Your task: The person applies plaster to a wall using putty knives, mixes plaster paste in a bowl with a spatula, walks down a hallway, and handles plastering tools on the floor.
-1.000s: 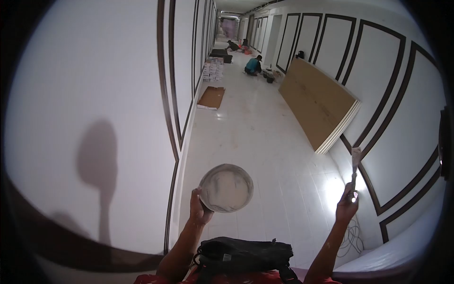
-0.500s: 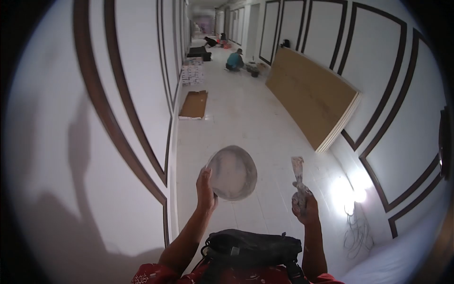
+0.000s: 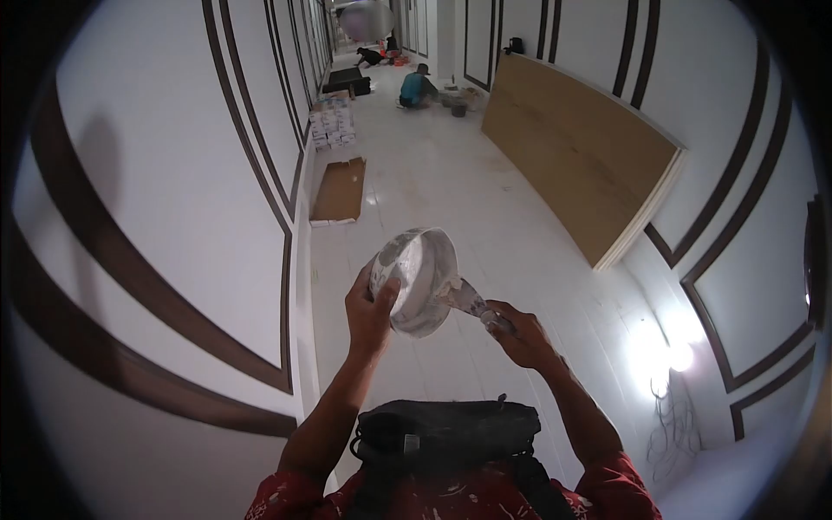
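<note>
My left hand point(image 3: 371, 303) is closed on a round metal bowl point(image 3: 425, 299), thumb on its near side and fingers behind. The bowl is tilted, its opening facing right, and whitish paste smears its wall. In my right hand point(image 3: 523, 336) is a putty knife point(image 3: 472, 301), held by the handle with fingers wrapped round it. Its blade points up and left, with pale paste on the end right at the bowl's rim. A black bag point(image 3: 448, 433) hangs across my chest below both hands.
Large brown boards point(image 3: 576, 152) lean on the right wall. A bright lamp point(image 3: 659, 351) and coiled cable point(image 3: 672, 429) lie at lower right. Flattened cardboard point(image 3: 339, 191) and stacked boxes point(image 3: 333, 121) line the left wall. A person point(image 3: 418, 87) crouches farther down the corridor, near buckets.
The putty knife has swung left from upright to the bowl's rim. The bowl has turned from facing me to tilting right. My view has shifted slightly.
</note>
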The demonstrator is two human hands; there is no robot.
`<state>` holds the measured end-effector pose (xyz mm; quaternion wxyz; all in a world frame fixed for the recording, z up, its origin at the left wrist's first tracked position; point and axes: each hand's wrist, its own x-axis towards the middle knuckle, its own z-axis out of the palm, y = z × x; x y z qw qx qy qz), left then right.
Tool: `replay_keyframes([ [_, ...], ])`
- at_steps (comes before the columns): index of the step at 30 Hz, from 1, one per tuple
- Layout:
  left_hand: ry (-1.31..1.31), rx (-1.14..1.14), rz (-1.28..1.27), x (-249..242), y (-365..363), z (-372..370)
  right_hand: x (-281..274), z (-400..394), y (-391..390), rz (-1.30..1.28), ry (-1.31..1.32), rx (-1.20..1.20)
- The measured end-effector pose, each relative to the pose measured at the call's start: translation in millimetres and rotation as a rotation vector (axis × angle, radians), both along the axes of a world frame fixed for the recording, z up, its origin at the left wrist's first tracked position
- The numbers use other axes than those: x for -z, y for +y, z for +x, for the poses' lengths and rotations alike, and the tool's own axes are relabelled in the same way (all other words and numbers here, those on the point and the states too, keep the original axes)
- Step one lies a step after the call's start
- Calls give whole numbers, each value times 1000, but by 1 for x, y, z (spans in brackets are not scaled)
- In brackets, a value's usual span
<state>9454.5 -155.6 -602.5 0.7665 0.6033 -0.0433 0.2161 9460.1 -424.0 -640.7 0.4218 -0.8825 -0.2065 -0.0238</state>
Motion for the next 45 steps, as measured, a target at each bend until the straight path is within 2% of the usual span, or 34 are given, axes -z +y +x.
replay_keyframes([
  [4,-37,-63,107,-24,-2,85,-42,113,10,-204,46,1],
  [7,-79,-80,97,-19,2,137,-42,179,17,-233,-178,-37],
  [9,-96,-97,129,-17,7,174,-45,216,26,-244,-131,-73],
  [13,-169,-135,6,2,23,262,-24,294,56,-274,-59,-78],
  [14,-183,-146,11,10,31,281,-18,306,66,-239,-86,-113],
  [18,-228,-174,-4,13,64,368,-18,381,105,-162,91,-121],
  [21,-222,-208,78,6,94,438,-23,445,139,-113,173,-113],
  [25,-268,-212,137,-10,133,539,-28,531,177,37,125,-159],
  [31,-276,-240,199,-24,146,663,-20,650,212,284,78,-236],
  [34,-295,-302,253,-22,144,719,-41,698,208,293,492,-259],
  [36,-317,-364,263,-7,148,755,-38,730,217,388,605,-286],
  [40,-300,-430,277,-15,123,844,-32,833,199,651,905,-440],
  [43,-315,-398,218,-19,121,917,-43,907,172,895,1010,-564],
  [45,-326,-413,215,-36,114,958,-52,965,142,979,939,-605],
])
